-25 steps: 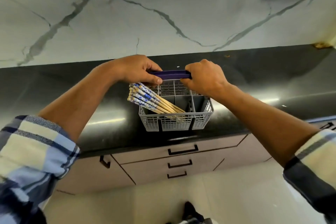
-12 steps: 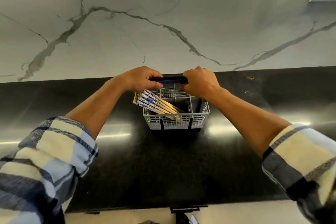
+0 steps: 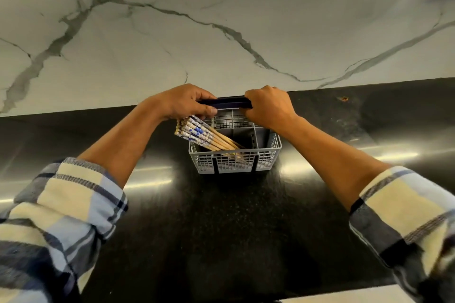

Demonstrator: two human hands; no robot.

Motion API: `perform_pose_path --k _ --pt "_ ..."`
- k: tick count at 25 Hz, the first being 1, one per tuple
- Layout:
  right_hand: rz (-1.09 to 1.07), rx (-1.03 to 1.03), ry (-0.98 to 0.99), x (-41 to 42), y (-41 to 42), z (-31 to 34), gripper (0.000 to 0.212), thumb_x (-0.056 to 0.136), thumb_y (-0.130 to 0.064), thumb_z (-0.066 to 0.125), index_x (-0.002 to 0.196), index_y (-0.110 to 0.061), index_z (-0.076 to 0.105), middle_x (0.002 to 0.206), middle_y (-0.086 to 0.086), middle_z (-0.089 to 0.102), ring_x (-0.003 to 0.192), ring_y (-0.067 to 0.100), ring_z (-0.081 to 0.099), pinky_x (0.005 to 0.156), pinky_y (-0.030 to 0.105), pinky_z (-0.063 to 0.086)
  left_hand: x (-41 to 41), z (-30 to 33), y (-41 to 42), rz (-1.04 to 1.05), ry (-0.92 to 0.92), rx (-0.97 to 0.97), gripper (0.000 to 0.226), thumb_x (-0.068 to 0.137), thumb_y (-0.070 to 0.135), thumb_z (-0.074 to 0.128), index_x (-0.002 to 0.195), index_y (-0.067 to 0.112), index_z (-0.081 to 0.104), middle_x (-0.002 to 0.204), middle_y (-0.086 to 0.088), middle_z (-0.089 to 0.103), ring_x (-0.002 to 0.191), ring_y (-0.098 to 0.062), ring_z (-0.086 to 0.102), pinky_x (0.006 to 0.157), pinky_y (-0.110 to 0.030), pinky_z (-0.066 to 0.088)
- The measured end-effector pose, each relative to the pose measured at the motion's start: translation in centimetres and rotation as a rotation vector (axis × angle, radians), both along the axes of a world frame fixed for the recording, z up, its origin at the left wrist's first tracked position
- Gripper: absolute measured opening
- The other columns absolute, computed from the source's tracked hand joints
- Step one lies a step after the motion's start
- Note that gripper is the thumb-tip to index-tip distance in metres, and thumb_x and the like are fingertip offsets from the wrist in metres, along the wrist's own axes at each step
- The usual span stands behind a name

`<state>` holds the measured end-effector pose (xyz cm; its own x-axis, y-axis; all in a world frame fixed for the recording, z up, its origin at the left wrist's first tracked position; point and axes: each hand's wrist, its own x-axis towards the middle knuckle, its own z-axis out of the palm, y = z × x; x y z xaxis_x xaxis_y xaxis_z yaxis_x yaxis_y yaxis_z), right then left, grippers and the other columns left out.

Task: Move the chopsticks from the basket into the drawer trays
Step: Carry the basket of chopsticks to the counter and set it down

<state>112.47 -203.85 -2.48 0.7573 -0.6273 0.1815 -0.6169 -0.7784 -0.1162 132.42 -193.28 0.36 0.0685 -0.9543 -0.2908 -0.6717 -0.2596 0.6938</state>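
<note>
From my screen, starting at the far left, I see a plaid sleeve (image 3: 56, 224) in blue, cream and navy rolled up on my left forearm, which reaches forward over the black table (image 3: 221, 229). My left hand (image 3: 183, 102) sits on the left end of the dark blue handle (image 3: 225, 102), fingers curled over the bar and thumb tucked under it, so that grip is closed around the handle. Just under that hand the chopsticks (image 3: 199, 134) lean in a bundle, their blue-and-white patterned ends sticking out past the left rim and their wooden tips pointing down to the right inside the front left compartment. They all lie in the grey basket (image 3: 235, 163), a mesh-walled caddy with dividers that stands on the table near the back wall; the other compartments I can see into look dark. On the right end of the handle my right hand (image 3: 269, 107) is wrapped over the bar, knuckles up, that grip also closed on the handle. The right forearm runs back to another plaid sleeve (image 3: 403, 226) at the lower right. Behind everything rises a white marble wall (image 3: 221, 19) with grey veins, and bright streaks of light reflect off the table on both sides of the basket.
</note>
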Motion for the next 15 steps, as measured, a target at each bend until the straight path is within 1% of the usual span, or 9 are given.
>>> perform_pose_path --k 3,5,8,11,13,15 --pt "0.016 -0.027 -0.01 -0.1 -0.1 -0.3 0.027 0.095 -0.037 0.056 0.109 -0.014 0.064 0.074 -0.004 0.051 0.064 0.017 0.05 0.06 0.027 0.038 0.0 0.0 -0.2 0.01 -0.018 0.019 0.029 0.092 0.021 0.066 0.121 0.018 0.067 0.095 -0.005 0.076 0.08 -0.013 0.069 0.074 -0.026 0.051" --pt "0.027 -0.04 -0.014 -0.1 -0.2 -0.4 0.028 0.095 -0.038 0.056 0.109 -0.015 0.064 0.074 -0.004 0.051 0.064 0.017 0.051 0.06 0.027 0.039 -0.1 0.1 -0.1 0.035 -0.007 0.016 0.03 0.092 0.021 0.066 0.122 0.018 0.066 0.096 -0.001 0.076 0.083 -0.009 0.071 0.076 -0.024 0.051" --pt "0.042 -0.051 -0.006 -0.3 -0.4 -0.3 0.028 0.096 -0.038 0.056 0.11 -0.015 0.063 0.076 -0.004 0.052 0.065 0.017 0.051 0.06 0.028 0.038 -0.5 0.2 0.1 0.064 0.001 0.017 0.03 0.091 0.02 0.067 0.122 0.018 0.066 0.094 0.001 0.077 0.077 -0.002 0.071 0.071 -0.02 0.049" --pt "0.064 -0.048 -0.001 -0.5 -0.6 -0.3 0.027 0.096 -0.037 0.056 0.109 -0.015 0.062 0.077 -0.003 0.053 0.066 0.018 0.053 0.061 0.029 0.039 -1.1 0.4 0.4 0.083 -0.001 0.011 0.031 0.091 0.02 0.068 0.122 0.018 0.067 0.095 -0.001 0.077 0.077 -0.003 0.071 0.073 -0.02 0.047" --pt "0.067 -0.048 -0.007 -0.5 -0.8 -0.4 0.026 0.096 -0.037 0.056 0.109 -0.015 0.061 0.078 -0.002 0.056 0.067 0.019 0.052 0.061 0.029 0.039 -1.5 0.6 0.5 0.089 -0.038 0.009 0.034 0.091 0.022 0.067 0.125 0.019 0.066 0.098 0.0 0.076 0.078 -0.005 0.068 0.075 -0.022 0.046" --pt "0.08 -0.045 -0.009 -0.6 -0.9 -0.5 0.028 0.095 -0.038 0.057 0.109 -0.015 0.059 0.087 0.002 0.064 0.069 0.019 0.052 0.062 0.03 0.038 -1.8 0.9 0.7 0.075 -0.125 0.014 0.036 0.092 0.027 0.066 0.128 0.021 0.064 0.1 0.003 0.074 0.081 -0.007 0.065 0.08 -0.026 0.045"
